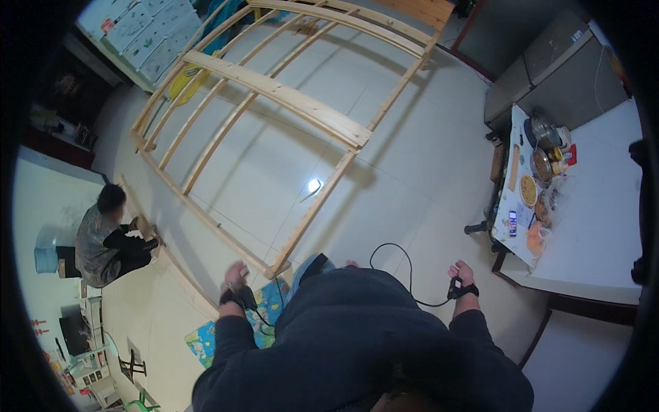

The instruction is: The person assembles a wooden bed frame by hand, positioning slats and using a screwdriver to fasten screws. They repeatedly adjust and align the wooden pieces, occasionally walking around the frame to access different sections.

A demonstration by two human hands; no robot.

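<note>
My left hand (237, 274) hangs at my side near the close corner of a wooden slatted bed frame (278, 93), apart from it. Its fingers are loosely bent and hold nothing that I can see. On the right, my right hand (462, 272) hangs over the tiled floor, fingers slightly apart and nothing visible in them. Black straps with small devices and cables are on both wrists. The bed frame stands on the floor ahead, with a wide plank (281, 96) across its slats. A long wooden board (182, 278) lies along the frame's left side.
At the left a person (106, 237) crouches by the board. On the right, a table (516, 216) carries bowls, food and a phone, in front of a grey refrigerator (549, 75). A patterned mat (202, 343) lies beside my left arm. White drawers (141, 34) stand far left.
</note>
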